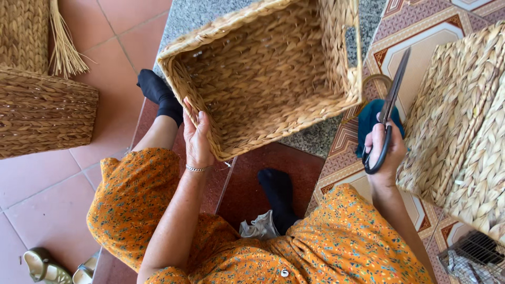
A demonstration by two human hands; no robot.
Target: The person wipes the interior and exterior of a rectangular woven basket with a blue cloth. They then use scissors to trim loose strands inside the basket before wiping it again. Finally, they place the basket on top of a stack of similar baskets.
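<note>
The left hand [197, 138] grips the near corner of a square woven basket [268, 73], fingers wrapped over its rim, thumb along the outer wall. The basket is tilted with its open side toward the camera and rests on a grey speckled stone slab [310, 138]. The right hand [386, 150] is closed around the black handles of a pair of scissors [392, 102], blades together and pointing up and away (a teal cloth [371, 122] lies just behind it). Another woven basket [463, 126] stands right beside that hand. More basketwork [39, 110] sits on the tiled floor [37, 194] at the left, well apart
</note>
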